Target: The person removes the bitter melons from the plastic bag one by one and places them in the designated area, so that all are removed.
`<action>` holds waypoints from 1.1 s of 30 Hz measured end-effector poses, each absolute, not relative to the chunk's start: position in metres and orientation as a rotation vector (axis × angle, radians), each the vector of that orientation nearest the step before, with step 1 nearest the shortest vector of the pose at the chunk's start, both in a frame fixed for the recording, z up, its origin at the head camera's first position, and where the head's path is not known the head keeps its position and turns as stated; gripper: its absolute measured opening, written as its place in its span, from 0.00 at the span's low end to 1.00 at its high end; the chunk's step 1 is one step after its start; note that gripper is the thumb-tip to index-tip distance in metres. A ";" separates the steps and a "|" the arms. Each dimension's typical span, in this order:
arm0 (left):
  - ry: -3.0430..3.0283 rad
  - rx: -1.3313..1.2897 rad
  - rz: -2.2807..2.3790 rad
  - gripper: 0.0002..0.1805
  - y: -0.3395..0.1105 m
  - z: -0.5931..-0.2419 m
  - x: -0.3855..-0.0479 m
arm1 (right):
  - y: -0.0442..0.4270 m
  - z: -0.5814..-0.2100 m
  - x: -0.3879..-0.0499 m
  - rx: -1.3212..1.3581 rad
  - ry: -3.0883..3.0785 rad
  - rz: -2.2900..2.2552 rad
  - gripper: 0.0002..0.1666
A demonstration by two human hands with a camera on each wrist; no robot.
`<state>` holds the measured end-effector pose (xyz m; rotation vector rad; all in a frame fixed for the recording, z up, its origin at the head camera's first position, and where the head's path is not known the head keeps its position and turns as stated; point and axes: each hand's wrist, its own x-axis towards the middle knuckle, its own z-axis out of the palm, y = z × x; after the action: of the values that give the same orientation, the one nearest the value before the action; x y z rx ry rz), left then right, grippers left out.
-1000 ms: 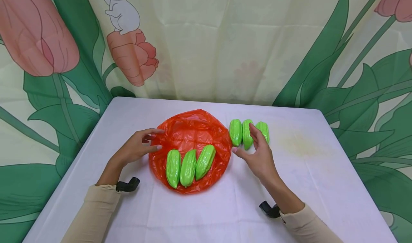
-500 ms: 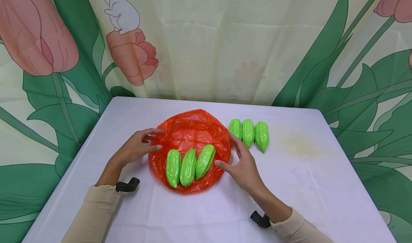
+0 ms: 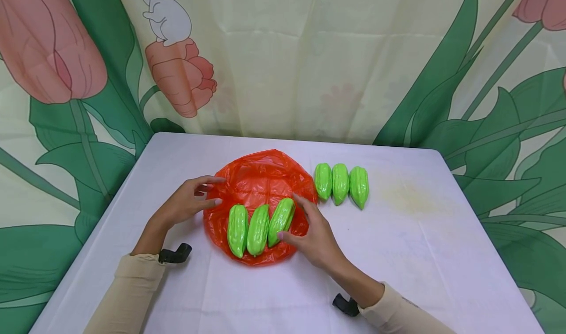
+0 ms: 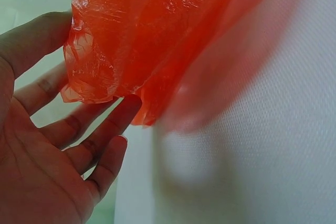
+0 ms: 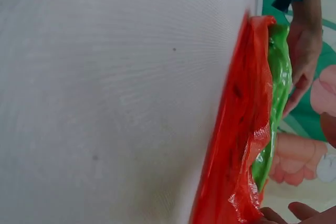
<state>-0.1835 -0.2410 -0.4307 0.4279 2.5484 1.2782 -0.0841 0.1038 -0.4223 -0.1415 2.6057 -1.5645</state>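
Note:
A round red plastic bag (image 3: 258, 174) lies spread on the table. On its near half rest three glossy, ridged green gourds: a left gourd (image 3: 238, 231), a middle gourd (image 3: 258, 230) and a right gourd (image 3: 281, 222). My left hand (image 3: 187, 202) is at the bag's left edge, fingers apart; in the left wrist view its fingertips lie against the crumpled film. Over the bag's right side, my right hand (image 3: 315, 233) has its thumb and fingers spread beside the right gourd. A firm hold does not show; whether they touch it, I cannot tell.
Three more green gourds (image 3: 340, 184) stand in a row just right of the bag, toward the back of the white-covered table (image 3: 420, 255). Behind the table hangs a printed curtain (image 3: 283, 78) with tulips and a rabbit.
My right hand has moved left and nearer, from beside the row of gourds to the right gourd on the bag. The left hand and the gourds have stayed put.

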 end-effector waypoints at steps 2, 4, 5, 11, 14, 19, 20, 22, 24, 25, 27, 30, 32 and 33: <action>2.549 0.420 1.276 0.33 -0.241 -0.431 -0.183 | 0.102 -0.424 -0.085 -0.154 2.605 -1.554 0.56; 2.549 0.416 1.273 0.34 -0.241 -0.431 -0.183 | 0.100 -0.425 -0.086 -0.168 2.602 -1.542 0.56; 2.549 0.415 1.273 0.34 -0.241 -0.431 -0.183 | 0.099 -0.425 -0.087 -0.174 2.605 -1.531 0.56; 2.551 0.420 1.271 0.33 -0.241 -0.431 -0.182 | 0.096 -0.427 -0.094 -0.199 2.634 -1.463 0.57; 2.552 0.426 1.277 0.33 -0.241 -0.431 -0.183 | 0.096 -0.429 -0.099 -0.238 2.652 -1.441 0.57; 2.547 0.447 1.281 0.33 -0.240 -0.430 -0.183 | 0.098 -0.429 -0.104 -0.263 2.665 -1.422 0.58; 2.550 0.453 1.279 0.33 -0.240 -0.430 -0.183 | 0.098 -0.429 -0.104 -0.257 2.667 -1.424 0.58; 2.557 0.459 1.275 0.33 -0.241 -0.430 -0.183 | 0.099 -0.429 -0.105 -0.241 2.666 -1.429 0.58; 2.559 0.457 1.277 0.33 -0.241 -0.430 -0.184 | 0.100 -0.430 -0.105 -0.244 2.669 -1.436 0.57; 2.561 0.457 1.276 0.33 -0.241 -0.430 -0.184 | 0.100 -0.430 -0.105 -0.243 2.665 -1.440 0.57; 2.559 0.453 1.275 0.33 -0.241 -0.431 -0.184 | 0.099 -0.430 -0.105 -0.243 2.662 -1.438 0.56; 2.558 0.449 1.273 0.33 -0.241 -0.432 -0.184 | 0.098 -0.429 -0.106 -0.225 2.648 -1.439 0.54; 2.557 0.447 1.272 0.33 -0.241 -0.433 -0.184 | 0.097 -0.430 -0.107 -0.205 2.623 -1.455 0.52; 2.555 0.444 1.273 0.33 -0.241 -0.433 -0.184 | 0.097 -0.430 -0.107 -0.191 2.609 -1.462 0.52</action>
<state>-0.1838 -0.2409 -0.4326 0.4435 2.5553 1.2735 -0.1073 0.0970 -0.4300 -0.1907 2.6092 -1.4622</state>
